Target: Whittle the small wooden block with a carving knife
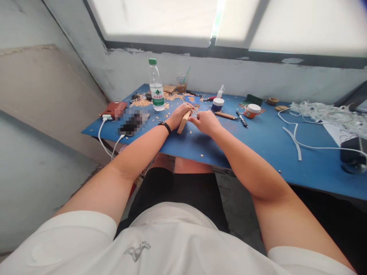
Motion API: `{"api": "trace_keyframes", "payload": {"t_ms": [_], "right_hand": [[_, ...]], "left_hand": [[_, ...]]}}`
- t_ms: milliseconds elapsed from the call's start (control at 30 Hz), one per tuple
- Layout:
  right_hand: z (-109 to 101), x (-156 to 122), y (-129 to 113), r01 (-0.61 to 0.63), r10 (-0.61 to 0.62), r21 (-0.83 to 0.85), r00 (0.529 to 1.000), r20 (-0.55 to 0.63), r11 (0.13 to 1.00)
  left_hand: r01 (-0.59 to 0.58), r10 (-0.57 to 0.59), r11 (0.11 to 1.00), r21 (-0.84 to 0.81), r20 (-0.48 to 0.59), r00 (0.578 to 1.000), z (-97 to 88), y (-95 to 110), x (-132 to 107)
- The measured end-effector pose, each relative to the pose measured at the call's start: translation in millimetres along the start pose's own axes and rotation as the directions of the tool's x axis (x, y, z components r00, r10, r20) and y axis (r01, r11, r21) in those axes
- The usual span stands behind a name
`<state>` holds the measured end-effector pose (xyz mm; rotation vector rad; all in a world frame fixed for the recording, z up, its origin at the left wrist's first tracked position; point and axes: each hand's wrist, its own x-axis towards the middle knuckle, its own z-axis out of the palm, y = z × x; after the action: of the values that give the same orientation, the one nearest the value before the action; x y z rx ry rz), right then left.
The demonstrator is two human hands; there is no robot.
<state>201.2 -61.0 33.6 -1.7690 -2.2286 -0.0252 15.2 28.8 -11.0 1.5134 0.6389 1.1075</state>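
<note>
My left hand [179, 115] is closed around the upper end of a light wooden block [184, 123], which stands tilted on the blue table [258, 141]. A black band sits on that wrist. My right hand [205, 121] is closed just right of the block, gripping a thin carving tool [195, 113] whose tip meets the wood. Wood shavings [149, 102] lie scattered around and behind the block.
Behind my hands stand a green-capped water bottle [156, 86], a glass with a stick [182, 82], a small glue bottle [218, 100] and a round tin [252, 110]. Loose carving tools [229, 115] lie to the right. White cords [318, 114] sprawl at right; a red case [114, 109] and cable at left.
</note>
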Motion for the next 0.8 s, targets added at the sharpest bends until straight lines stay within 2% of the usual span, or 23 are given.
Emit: {"api": "trace_keyframes", "payload": {"t_ms": [133,267,367,433,567,800], "right_hand": [[-4,0,4,-0.006,0.006,0.014,1.000,0.018,1.000],[-10,-4,6,0.106,-0.110,0.072,0.993,0.045,0.992],[-11,-6,9,0.213,-0.220,0.167,0.975,0.023,0.963],[-8,-6,11,0.241,-0.250,0.221,0.968,0.011,0.945],[-2,-4,13,0.214,-0.223,0.234,0.975,0.012,0.948],[4,-1,9,0.159,-0.159,0.109,0.987,-0.016,0.981]], "left_hand": [[0.059,-0.059,0.996,-0.065,0.002,0.998,7.0,-5,3],[0.140,-0.139,0.987,-0.075,0.023,0.990,8.2,-5,6],[0.123,-0.119,0.988,-0.088,0.052,0.992,6.1,-3,0],[0.100,-0.091,0.989,-0.109,0.084,0.992,5.1,-1,-4],[0.104,-0.095,0.989,-0.107,0.085,0.992,5.9,2,-5],[0.134,-0.130,0.988,-0.081,0.050,0.990,10.0,11,0]]}}
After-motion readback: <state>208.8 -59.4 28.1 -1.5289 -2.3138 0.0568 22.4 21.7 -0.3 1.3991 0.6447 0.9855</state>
